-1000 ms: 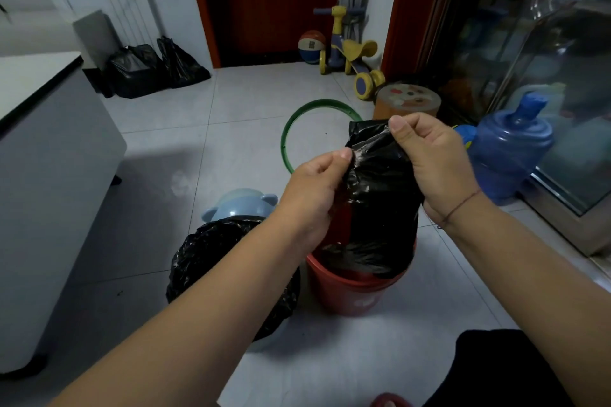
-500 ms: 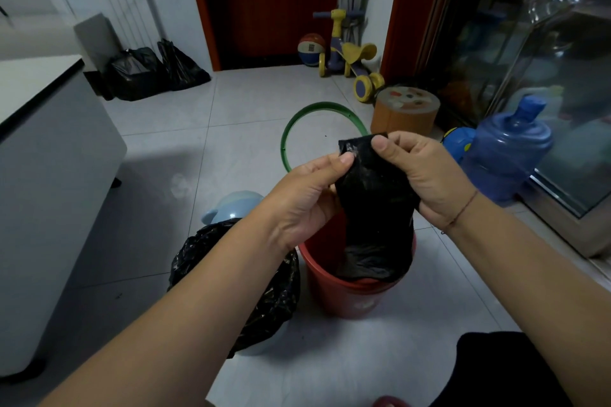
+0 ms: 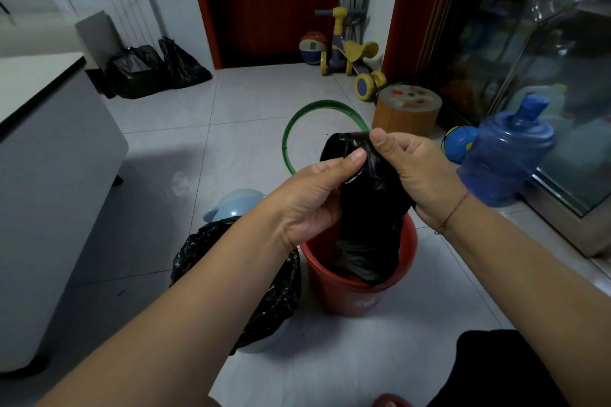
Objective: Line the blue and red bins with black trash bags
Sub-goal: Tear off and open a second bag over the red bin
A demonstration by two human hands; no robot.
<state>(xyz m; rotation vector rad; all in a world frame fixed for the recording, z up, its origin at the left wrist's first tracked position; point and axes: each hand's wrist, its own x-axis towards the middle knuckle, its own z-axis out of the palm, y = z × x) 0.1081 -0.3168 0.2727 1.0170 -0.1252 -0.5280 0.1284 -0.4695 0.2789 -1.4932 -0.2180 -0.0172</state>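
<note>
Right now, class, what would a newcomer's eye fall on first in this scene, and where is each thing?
Centre frame, the left hand and right hand pinch the top of a crumpled black plastic trash bag whose bottom hangs into the round red plastic bin. Just left of it, a pale blue plastic bin already wears a black liner. A large blue water jug stands at the right.

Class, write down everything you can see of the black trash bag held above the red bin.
The black trash bag is thin, glossy, wrinkled plastic, bunched into a narrow column with its mouth not spread. The left hand and right hand pinch its top edge between thumbs and fingers. It hangs roughly upright, its lower end sagging inside the red bin; it is not folded over the rim.
</note>
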